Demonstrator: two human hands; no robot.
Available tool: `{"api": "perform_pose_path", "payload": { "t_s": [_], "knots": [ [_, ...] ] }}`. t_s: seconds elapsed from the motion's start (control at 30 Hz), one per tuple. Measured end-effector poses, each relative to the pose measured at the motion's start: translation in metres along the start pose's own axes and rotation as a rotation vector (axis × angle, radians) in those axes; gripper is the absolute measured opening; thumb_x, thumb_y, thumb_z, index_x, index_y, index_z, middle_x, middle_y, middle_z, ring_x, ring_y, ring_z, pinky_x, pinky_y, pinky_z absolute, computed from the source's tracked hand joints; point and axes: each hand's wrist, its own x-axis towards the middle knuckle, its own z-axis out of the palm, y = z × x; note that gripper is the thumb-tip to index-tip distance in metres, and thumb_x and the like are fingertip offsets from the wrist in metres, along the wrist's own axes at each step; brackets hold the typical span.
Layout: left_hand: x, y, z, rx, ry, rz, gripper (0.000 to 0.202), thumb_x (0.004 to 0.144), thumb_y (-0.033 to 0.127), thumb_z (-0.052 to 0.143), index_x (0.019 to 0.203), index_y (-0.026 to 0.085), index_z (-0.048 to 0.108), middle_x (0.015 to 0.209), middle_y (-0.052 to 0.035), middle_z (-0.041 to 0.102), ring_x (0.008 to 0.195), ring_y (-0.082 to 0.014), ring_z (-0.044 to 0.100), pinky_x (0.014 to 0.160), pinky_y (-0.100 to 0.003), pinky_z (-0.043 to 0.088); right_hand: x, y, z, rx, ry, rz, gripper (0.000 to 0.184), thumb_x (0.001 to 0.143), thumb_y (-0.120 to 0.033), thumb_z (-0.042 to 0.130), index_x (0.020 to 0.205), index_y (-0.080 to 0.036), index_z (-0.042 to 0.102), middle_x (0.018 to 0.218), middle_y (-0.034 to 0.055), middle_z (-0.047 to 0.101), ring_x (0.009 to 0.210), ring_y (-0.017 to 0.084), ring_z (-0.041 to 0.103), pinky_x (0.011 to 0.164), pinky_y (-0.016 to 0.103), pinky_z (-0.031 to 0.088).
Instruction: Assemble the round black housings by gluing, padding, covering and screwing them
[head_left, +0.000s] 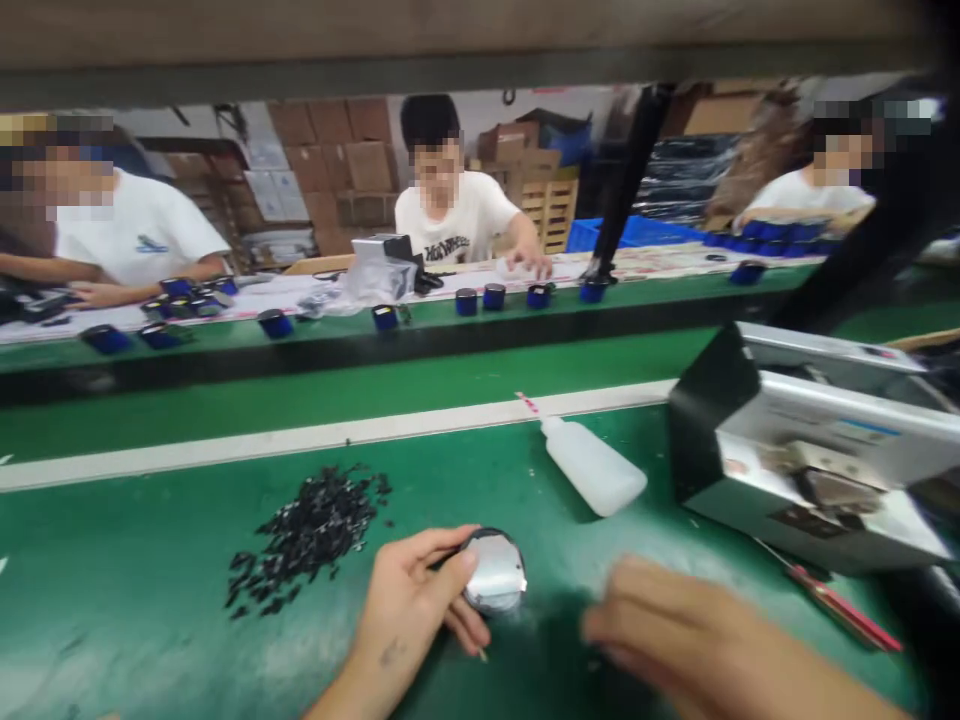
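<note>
My left hand (416,600) grips a round silver disc with a dark rim (495,572) just above the green table (135,600). A thin stick pokes out below its fingers. My right hand (675,640) is blurred, to the right of the disc and not touching it; whether it holds anything is unclear. A heap of small black parts (311,535) lies left of my left hand. A white squeeze bottle (589,462) lies on its side behind the disc.
A metal machine (817,450) stands at the right, with a red-handled tool (847,610) in front of it. Beyond a white line, blue round parts (493,296) ride a green belt. Three people sit across it; one person's hand (529,263) rests near the parts.
</note>
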Motion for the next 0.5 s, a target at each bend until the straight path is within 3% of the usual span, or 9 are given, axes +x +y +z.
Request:
{"api": "perform_pose_path", "payload": {
  "t_s": [0.07,0.13,0.2,0.3,0.33,0.4,0.5],
  "knots": [
    [-0.003,-0.005,-0.002,-0.04,-0.006,-0.021,0.061,0.064,0.047,0.08,0.103,0.002,0.067,0.066,-0.0139,0.073,0.038,-0.0202,0.064,0.034,-0.024,0.05,0.008,-0.019,0.035,-0.05,-0.155,-0.164,0.032,0.091,-0.014,0.037,0.084,-0.025,0.065,0.076,0.0028,0.063,0.065,0.016,0.06,0.056,0.028,0.051],
    [-0.006,-0.011,-0.005,-0.063,-0.031,-0.054,0.065,0.063,0.047,0.08,0.106,0.0,0.065,0.056,-0.0107,0.069,0.037,-0.0205,0.064,0.034,-0.024,0.049,0.012,-0.022,0.049,-0.109,-0.143,-0.207,0.033,0.093,-0.012,0.034,0.099,-0.022,0.065,0.092,0.0062,0.066,0.08,0.022,0.062,0.064,0.035,0.053],
    [-0.008,-0.016,-0.007,-0.086,-0.062,-0.075,0.066,0.064,0.045,0.079,0.109,0.0,0.063,0.048,-0.0068,0.066,0.036,-0.0197,0.063,0.034,-0.022,0.049,0.01,-0.015,0.044,-0.152,-0.083,-0.184,0.031,0.098,-0.024,0.039,0.122,-0.02,0.058,0.115,0.0092,0.063,0.1,0.025,0.061,0.079,0.037,0.054],
    [-0.008,-0.02,-0.009,-0.121,-0.1,-0.071,0.061,0.07,0.041,0.074,0.113,0.001,0.062,0.044,-0.0036,0.063,0.036,-0.018,0.063,0.035,-0.021,0.048,0.0,-0.002,0.026,-0.168,-0.172,-0.246,0.058,0.091,-0.054,0.053,0.138,-0.021,0.046,0.129,0.0076,0.058,0.109,0.023,0.061,0.085,0.03,0.055],
    [-0.007,-0.021,-0.01,-0.128,-0.108,-0.066,0.059,0.072,0.04,0.073,0.115,0.001,0.061,0.043,-0.0029,0.062,0.036,-0.0174,0.062,0.035,-0.021,0.049,-0.004,0.0,0.022,-0.154,-0.22,-0.276,0.065,0.087,-0.057,0.058,0.14,-0.022,0.045,0.129,0.0068,0.058,0.108,0.023,0.062,0.085,0.029,0.056],
    [-0.007,-0.021,-0.011,-0.128,-0.119,-0.063,0.056,0.075,0.038,0.07,0.117,0.002,0.06,0.045,-0.0022,0.062,0.038,-0.0166,0.063,0.037,-0.021,0.049,-0.01,0.003,0.018,-0.128,-0.282,-0.257,0.071,0.08,-0.05,0.069,0.141,-0.024,0.042,0.128,0.0049,0.06,0.107,0.022,0.063,0.087,0.026,0.057],
    [-0.007,-0.02,-0.01,-0.136,-0.121,-0.076,0.053,0.076,0.035,0.069,0.116,0.002,0.06,0.048,-0.001,0.062,0.039,-0.0162,0.063,0.037,-0.021,0.05,-0.018,0.005,0.02,-0.031,-0.287,-0.109,0.072,0.079,-0.046,0.072,0.141,-0.029,0.038,0.124,0.0013,0.061,0.109,0.017,0.062,0.096,0.021,0.05]
  ]
}}
